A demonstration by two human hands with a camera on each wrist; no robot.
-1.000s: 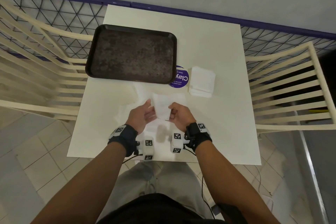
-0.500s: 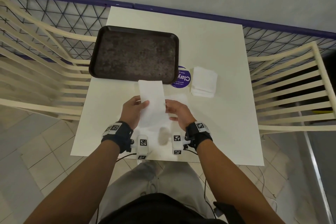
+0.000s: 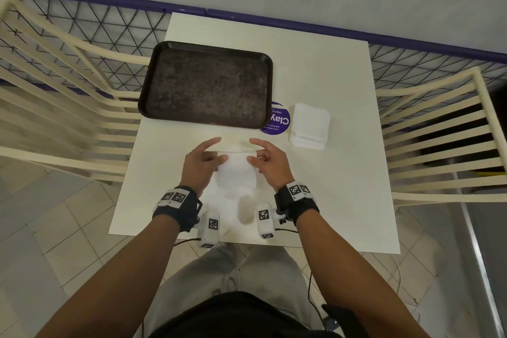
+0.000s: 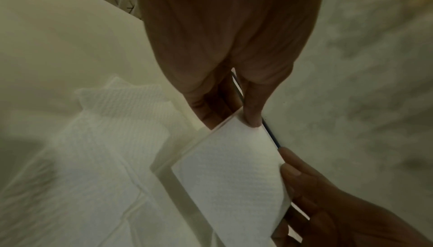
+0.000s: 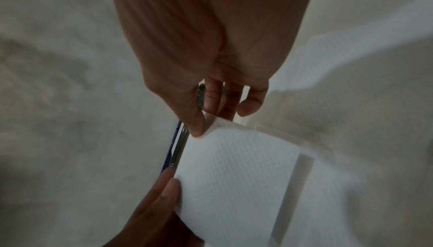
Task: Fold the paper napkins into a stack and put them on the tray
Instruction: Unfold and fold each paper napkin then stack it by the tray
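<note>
The white bench fills the middle of the head view, and on its far left the dark tray is seen with nothing on it. To the right of the tray, just past a purple sticker, a stack of folded napkins is parked on the bench, not yet on the tray. Nearer the person, unfolded napkins are spread loosely on the bench. Above them, the napkin in hand is held up between the two hands. Its left edge is pinched by the left hand, thumb on the near face, forefinger stretched forward; its right edge is pinched the same way by the right hand. From the wrist views the sheet already looks doubled, with thumb tips pressed at its upper corners. The folding step is judged to be under way, one napkin among several. For the next move, the far edge would need to be brought over to the near edge with corners matched, the crease pressed flat, and the piece carried to the stack.
</note>
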